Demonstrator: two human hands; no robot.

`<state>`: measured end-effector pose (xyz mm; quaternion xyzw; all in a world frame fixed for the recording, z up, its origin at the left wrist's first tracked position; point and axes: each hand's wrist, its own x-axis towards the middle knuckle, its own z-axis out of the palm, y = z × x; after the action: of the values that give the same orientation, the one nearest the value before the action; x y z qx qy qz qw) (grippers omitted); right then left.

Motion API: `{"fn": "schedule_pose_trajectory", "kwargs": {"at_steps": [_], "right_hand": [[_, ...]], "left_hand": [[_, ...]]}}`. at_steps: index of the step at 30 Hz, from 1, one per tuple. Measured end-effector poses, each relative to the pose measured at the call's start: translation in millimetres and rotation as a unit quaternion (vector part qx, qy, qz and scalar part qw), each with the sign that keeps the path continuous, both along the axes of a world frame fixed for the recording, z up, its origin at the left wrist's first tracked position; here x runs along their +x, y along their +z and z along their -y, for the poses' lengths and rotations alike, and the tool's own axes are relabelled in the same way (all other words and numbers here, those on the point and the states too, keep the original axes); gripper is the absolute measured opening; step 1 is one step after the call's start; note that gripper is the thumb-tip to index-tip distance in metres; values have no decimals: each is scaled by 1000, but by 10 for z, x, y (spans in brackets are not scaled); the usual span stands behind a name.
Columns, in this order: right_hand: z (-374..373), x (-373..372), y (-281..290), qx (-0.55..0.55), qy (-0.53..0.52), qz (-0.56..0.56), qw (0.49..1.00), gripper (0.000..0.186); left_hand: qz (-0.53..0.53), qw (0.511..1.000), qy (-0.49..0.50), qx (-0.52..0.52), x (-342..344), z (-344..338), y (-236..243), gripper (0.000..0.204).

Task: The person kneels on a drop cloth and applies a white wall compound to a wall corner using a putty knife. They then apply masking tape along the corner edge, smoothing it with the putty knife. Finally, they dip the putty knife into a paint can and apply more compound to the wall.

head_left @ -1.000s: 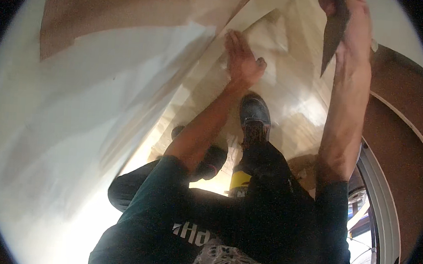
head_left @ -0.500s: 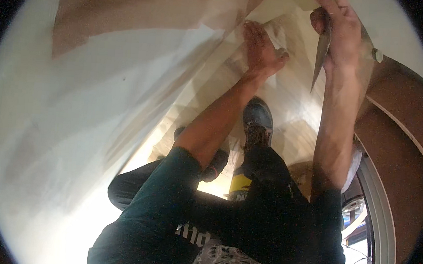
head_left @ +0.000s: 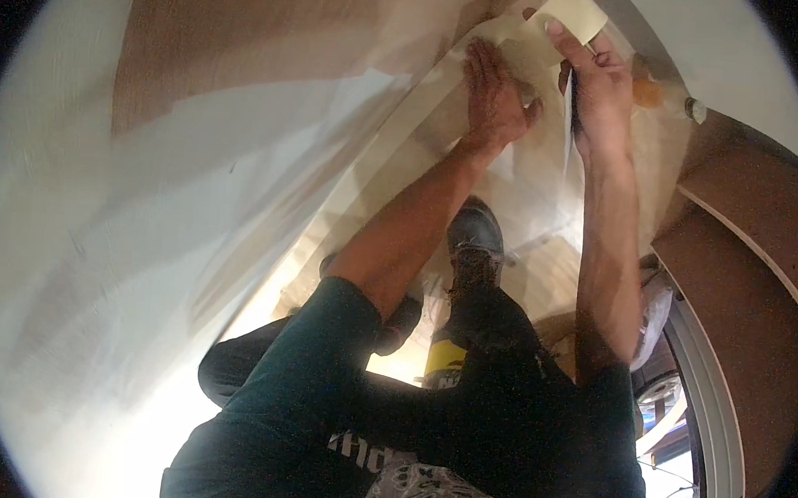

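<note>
My left hand [head_left: 497, 97] lies with its fingers stretched out against the pale beige surface [head_left: 537, 189] ahead of me, close to the foot of the wall on the left. To its right, my right hand [head_left: 602, 92] is closed, its thumb pressing on a pale yellow, square-cornered piece [head_left: 577, 17]. A thin, flat piece [head_left: 570, 122], seen nearly edge-on, also hangs by the palm of that hand. What material either piece is I cannot tell. My dark shoe [head_left: 476, 228] rests on the beige surface below both hands.
A white wall with a brown patch [head_left: 249, 16] fills the left side. On the right are brown shelf-like boards [head_left: 742, 245] and a curved pale frame [head_left: 709, 382]. A small knob-like thing [head_left: 695, 110] and an orange object [head_left: 648, 92] sit beyond my right hand. A yellow-banded container [head_left: 447, 359] stands between my legs.
My right hand has shifted left and turned, so the yellow piece now shows broadly and the thin piece appears narrower. My left hand stays nearly in place.
</note>
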<state>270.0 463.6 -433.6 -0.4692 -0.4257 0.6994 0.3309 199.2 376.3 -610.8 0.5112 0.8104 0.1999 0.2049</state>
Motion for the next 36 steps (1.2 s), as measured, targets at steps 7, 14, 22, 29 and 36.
{"fn": "schedule_pose_trajectory", "kwargs": {"at_steps": [7, 14, 22, 29, 36], "right_hand": [[-44, 38, -37, -22, -16, -24, 999, 34], [21, 132, -247, -50, -23, -31, 998, 30], [131, 78, 1, -20, -12, -53, 998, 20], [80, 78, 172, 12, -19, -31, 999, 21], [90, 49, 20, -1, -21, -67, 997, 21]], "left_hand": [[-3, 1000, -15, -1, -82, -67, 46, 121], [14, 999, -40, -4, -187, -60, 98, 119], [49, 997, -52, 16, -231, -138, 94, 122], [9, 999, -47, -12, -175, -129, 43, 126], [20, 999, -17, 23, -138, -202, 3, 129]]}}
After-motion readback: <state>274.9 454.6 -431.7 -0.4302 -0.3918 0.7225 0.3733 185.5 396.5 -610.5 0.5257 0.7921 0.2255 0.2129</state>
